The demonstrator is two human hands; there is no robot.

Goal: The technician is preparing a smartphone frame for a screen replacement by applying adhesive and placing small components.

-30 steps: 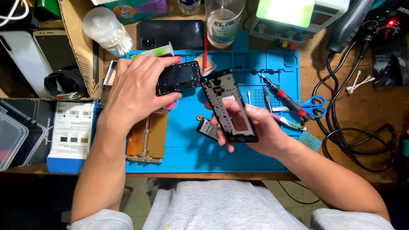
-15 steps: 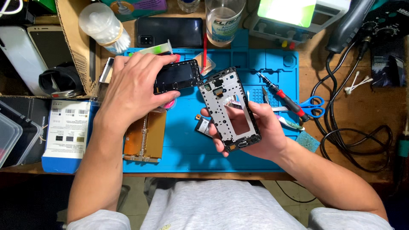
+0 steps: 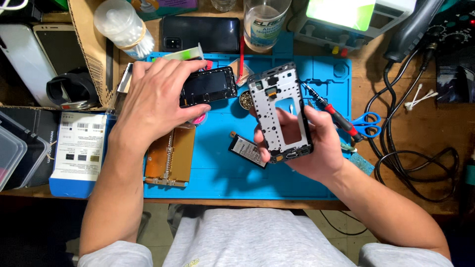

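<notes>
Head view: a silver phone mid-frame [image 3: 280, 114] is gripped upright-ish in the right hand [image 3: 309, 143], fingers wrapped round its lower half, thumb at the left edge, held above the blue work mat [image 3: 222, 168] w/o touching it. A black phone part [image 3: 208, 87], dark and glossy, is pinched by the left hand [image 3: 156, 101] at its left end, fingers closed over the top edge, just left of the frame and apart from it. A small flat battery [image 3: 246, 150] is seen lying on the mat, just beside the right-hand thumb. A red-handled screwdriver [image 3: 336, 116] lies at the mat's right side, blue scissors [image 3: 366, 122] next to it. An orange-brown flat piece [image 3: 170, 157] sits at the mat's left edge under the left wrist. A clear bottle [image 3: 264, 22] and a black phone [image 3: 200, 33] are placed at the back of the table [image 3: 410, 163], a tub of cotton swabs [image 3: 123, 27] to their left.
</notes>
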